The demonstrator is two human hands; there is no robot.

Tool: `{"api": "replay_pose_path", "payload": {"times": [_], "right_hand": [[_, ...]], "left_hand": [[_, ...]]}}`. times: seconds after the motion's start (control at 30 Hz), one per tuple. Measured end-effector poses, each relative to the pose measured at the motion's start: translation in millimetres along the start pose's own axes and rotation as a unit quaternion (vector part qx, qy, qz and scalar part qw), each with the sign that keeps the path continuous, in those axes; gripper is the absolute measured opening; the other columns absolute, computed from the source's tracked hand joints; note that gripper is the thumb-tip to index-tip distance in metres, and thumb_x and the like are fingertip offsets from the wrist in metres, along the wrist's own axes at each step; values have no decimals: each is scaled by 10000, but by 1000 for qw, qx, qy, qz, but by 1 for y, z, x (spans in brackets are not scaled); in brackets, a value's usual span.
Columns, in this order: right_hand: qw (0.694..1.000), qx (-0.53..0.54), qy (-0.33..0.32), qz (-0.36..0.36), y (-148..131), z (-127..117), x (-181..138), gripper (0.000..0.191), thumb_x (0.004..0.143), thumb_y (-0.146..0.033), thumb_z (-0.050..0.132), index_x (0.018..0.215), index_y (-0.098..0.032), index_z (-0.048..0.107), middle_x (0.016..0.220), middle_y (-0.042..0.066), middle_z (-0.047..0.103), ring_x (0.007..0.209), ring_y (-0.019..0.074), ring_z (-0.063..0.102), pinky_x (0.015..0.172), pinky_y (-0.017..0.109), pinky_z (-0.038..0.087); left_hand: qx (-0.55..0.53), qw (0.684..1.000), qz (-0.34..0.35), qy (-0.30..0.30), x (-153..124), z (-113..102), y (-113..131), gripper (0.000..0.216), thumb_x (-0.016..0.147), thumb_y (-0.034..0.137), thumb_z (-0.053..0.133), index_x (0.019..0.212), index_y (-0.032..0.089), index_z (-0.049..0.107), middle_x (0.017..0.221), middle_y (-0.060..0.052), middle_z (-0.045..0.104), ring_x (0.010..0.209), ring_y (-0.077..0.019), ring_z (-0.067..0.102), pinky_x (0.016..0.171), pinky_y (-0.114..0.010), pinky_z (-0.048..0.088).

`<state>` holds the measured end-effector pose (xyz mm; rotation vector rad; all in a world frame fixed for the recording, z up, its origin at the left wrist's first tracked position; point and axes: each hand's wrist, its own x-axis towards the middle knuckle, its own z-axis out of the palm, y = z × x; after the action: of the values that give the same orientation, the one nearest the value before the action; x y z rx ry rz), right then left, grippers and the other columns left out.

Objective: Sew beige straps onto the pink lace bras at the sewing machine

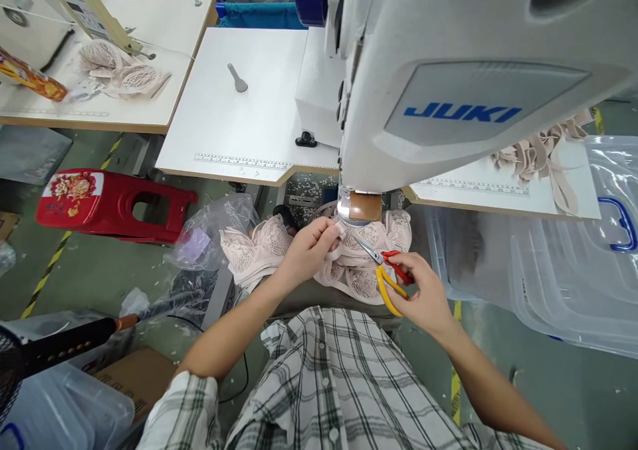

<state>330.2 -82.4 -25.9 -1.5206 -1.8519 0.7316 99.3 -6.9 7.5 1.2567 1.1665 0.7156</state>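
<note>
In the head view my right hand point(421, 290) grips scissors point(386, 265) with one red and one yellow handle. Their blades point up and left toward my left hand point(313, 244). That hand is closed in a pinch on the edge of a pale pink lace bra point(366, 280) below the sewing machine's head. More pink lace bra cups point(264, 247) lie on my lap, left of my wrist. Whether the blade tips touch fabric or thread is hard to make out.
A white JUKI sewing machine point(458, 104) overhangs my hands. Its white table point(249, 131) holds a grey spoon-shaped tool point(238, 78). Pink straps point(543, 161) hang at the right. Clear plastic bins point(563, 270) stand to the right, and a red stool point(114, 204) to the left.
</note>
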Motion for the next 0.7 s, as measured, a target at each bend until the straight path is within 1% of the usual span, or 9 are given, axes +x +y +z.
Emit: {"api": "replay_pose_path", "payload": {"times": [0.1,0.23,0.33,0.47,0.6,0.7], "right_hand": [[1000,23,4,-1,-3,7,2,296,783,-263,634,1069,-248,559,1066,80,703,640,153,590,557,300,497],[999,31,-15,0,-11,15,13,297,755,-264,637,1043,-246,566,1012,70,700,647,156,581,590,307,504],[999,43,-24,6,-15,19,21,277,758,-286,642,1026,-243,587,981,66,707,635,157,578,594,309,512],[997,54,-46,41,-14,20,25,273,785,-328,657,1045,-248,641,974,60,729,677,177,631,609,314,538],[994,74,-51,69,-10,21,23,289,798,-354,672,1069,-255,695,995,58,756,749,202,692,648,330,572],[989,86,-55,105,-7,20,18,278,807,-367,678,1062,-266,724,981,53,769,723,200,699,630,331,582]], "left_hand": [[36,999,1,2,0,-3,2,308,973,372,459,726,197,515,675,23,539,592,-106,468,588,-230,392],[74,997,-23,-24,-1,-5,5,306,966,396,474,764,190,579,699,10,601,563,-106,474,547,-226,382],[99,994,-24,-36,-1,-8,8,292,959,353,470,755,187,597,680,13,603,542,-102,458,537,-222,362],[120,992,-27,-36,0,-14,11,282,951,318,471,742,185,606,684,8,620,560,-108,496,556,-222,375],[122,992,-31,-20,0,-15,10,313,951,353,491,709,183,591,665,2,615,561,-112,514,554,-222,396],[103,994,-36,-9,1,-14,7,325,954,386,491,717,184,587,666,2,617,541,-106,501,537,-221,393]]}}
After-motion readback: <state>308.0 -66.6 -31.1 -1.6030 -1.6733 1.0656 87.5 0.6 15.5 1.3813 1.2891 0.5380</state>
